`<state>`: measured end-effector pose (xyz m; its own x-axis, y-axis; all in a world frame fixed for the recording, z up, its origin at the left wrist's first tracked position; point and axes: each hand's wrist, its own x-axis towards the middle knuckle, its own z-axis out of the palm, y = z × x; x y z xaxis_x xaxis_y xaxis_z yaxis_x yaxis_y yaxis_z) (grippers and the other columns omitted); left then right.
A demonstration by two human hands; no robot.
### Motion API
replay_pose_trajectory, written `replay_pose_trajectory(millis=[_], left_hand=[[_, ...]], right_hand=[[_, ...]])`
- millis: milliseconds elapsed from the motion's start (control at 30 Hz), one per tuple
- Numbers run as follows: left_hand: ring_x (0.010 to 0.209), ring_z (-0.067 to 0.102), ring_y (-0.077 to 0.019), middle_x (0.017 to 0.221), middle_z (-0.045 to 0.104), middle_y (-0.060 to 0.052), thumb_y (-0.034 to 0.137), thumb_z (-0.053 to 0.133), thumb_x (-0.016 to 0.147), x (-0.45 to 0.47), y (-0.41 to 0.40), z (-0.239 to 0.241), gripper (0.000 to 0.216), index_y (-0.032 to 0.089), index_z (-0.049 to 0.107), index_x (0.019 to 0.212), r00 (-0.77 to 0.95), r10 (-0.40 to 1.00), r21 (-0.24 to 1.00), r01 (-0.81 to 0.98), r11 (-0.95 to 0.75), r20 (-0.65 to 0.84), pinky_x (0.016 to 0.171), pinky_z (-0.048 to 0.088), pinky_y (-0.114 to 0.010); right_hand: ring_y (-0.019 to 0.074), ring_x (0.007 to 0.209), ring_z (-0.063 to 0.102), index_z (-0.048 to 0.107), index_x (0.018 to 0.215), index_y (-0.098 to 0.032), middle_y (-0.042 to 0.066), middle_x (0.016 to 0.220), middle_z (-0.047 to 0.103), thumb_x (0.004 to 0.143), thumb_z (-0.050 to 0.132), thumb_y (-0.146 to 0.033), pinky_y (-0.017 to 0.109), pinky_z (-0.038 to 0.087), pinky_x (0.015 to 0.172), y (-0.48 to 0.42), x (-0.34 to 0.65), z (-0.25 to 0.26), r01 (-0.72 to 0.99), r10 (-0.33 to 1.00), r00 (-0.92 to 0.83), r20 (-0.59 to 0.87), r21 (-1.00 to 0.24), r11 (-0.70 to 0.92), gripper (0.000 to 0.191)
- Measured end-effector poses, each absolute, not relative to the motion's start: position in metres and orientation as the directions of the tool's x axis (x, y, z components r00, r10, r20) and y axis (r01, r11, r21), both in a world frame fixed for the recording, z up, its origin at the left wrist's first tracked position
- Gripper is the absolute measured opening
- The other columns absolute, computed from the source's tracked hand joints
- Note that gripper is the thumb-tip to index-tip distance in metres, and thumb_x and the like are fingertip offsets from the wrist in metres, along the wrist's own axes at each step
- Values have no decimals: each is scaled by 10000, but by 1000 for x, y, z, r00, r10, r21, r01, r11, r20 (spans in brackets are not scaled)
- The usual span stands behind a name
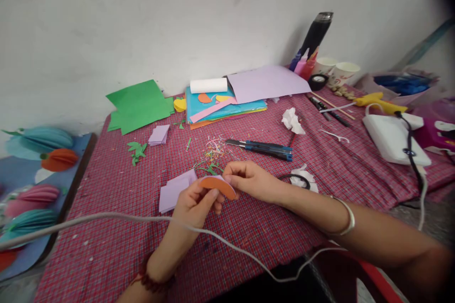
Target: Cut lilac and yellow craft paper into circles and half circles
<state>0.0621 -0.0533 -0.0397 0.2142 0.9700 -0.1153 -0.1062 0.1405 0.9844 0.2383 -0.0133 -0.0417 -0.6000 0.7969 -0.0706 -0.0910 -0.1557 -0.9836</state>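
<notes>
In the head view, you hold an orange piece point(217, 185) above the near part of the worktop point(106, 198), with a lilac layer point(216, 177) showing along its upper edge. Your left hand point(195, 204) pinches it from below, thumb on the orange face and fingers curled behind. Your right hand point(254, 181) pinches its right end between thumb and fingers.

Just beyond your left hand lies a lilac stack point(168, 197); a smaller stack point(159, 135) sits farther back, near some green cutouts point(137, 151). Past your right hand you have a cutter point(265, 148) lying just beside a scatter of scraps point(215, 148).

Along the wall are green sheets point(140, 106), a blue pack point(213, 107) bearing a white roll point(208, 86), and a large lilac sheet point(268, 84) partly over the pack. To your right are crumpled tissue point(292, 120), a yellow glue gun point(380, 101) and a white box point(394, 138). A pale cable point(117, 218) crosses in front of your left wrist.
</notes>
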Motion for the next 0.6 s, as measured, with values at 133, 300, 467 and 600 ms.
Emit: replay_pose_trajectory(millis=[133,300,467,600], left_hand=[[558,599,-103,690,655,-17,231,686,760,62,-56,-40,119,157,657,849,184,958,939,-224,260,-221,510,520,-212],[711,664,-163,965,670,-53,161,709,685,55,-56,-31,427,202,594,1094,210,934,843,-405,353,-290,533,562,-246],[634,637,-114,901,691,-65,156,706,667,53,-50,-27,262,143,649,922,126,946,883,-339,325,-300,555,549,-214],[602,620,-120,775,690,-44,220,677,712,50,-48,-33,144,151,647,834,17,970,961,-132,244,-244,564,540,-250]], right_hand=[[84,516,499,506,743,-172,-34,595,531,859,509,-280,224,405,515,-15,237,-39,-8,874,-485,-20,-1000,-28,158],[90,555,454,526,730,-167,-22,632,511,843,504,-216,234,365,523,-17,240,-29,158,932,-279,232,-946,283,126],[103,617,477,531,742,-160,-4,688,525,853,489,-180,247,387,577,-15,244,-24,219,904,-270,333,-892,394,120],[118,714,518,566,808,-159,11,778,561,832,513,-131,253,416,656,-9,246,-30,280,873,-316,372,-843,460,64]])
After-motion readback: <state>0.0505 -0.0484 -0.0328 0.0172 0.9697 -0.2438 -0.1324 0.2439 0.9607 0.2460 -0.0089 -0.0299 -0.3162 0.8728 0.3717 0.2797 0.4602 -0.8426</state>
